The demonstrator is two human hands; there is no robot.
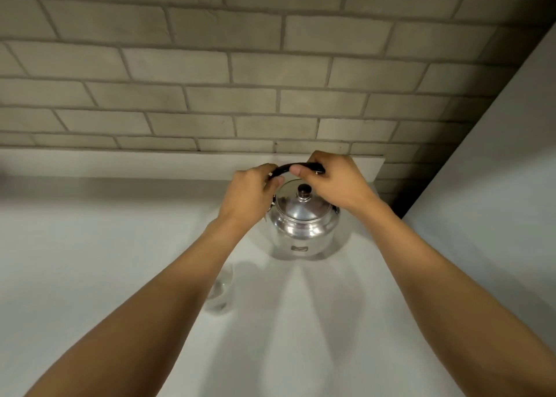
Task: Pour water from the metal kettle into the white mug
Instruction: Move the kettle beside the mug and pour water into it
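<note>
Polished, mirror-bright metal on the kettle [304, 225] – dark matt handle [296, 168] and glossy dark lid knob [304, 190]. Smooth, matt white counter [90, 261]. Rough, matt painted brick on the wall [210, 66] – clear glass on the tumbler [221, 291].

Open tabletop [90, 261] stretches left of the kettle [304, 225]; a brick wall [210, 75] hems it behind, a white panel [496, 171] at right, a clear glass [221, 291] just in front.

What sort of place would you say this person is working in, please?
Probably a home kitchen: a metal kettle stands on a plain white counter against a pale brick-tile wall, both hands on its handle.
</note>
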